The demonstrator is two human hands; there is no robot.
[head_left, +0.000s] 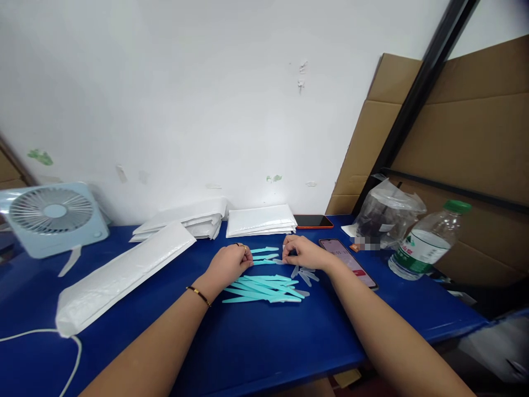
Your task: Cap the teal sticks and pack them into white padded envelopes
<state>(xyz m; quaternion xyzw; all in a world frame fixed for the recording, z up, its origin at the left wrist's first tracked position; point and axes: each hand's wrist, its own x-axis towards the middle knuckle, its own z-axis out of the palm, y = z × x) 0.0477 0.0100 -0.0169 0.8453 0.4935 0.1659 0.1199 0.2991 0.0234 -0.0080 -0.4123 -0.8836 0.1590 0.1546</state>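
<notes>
Several thin turquoise sticks (264, 288) lie in a loose pile on the blue table (248, 342), shaped like slim razors. Behind the pile, a few more turquoise sticks (265, 256) lie roughly parallel between my hands. My left hand (233, 261) has its fingers closed on the left end of the nearest of these sticks. At their right side is my right hand (301, 253), thumb and fingers pinched at a small clear cap by the stick's right end. Several small translucent caps (306, 275) are scattered below my right hand.
White padded envelopes (261, 220) lie by the wall, and a long one (124, 275) at left. A light blue fan (55, 215) stands far left. On the right are a lit phone (347, 262), a dark phone (314, 221), a bagged cup (386, 212) and a water bottle (427, 242).
</notes>
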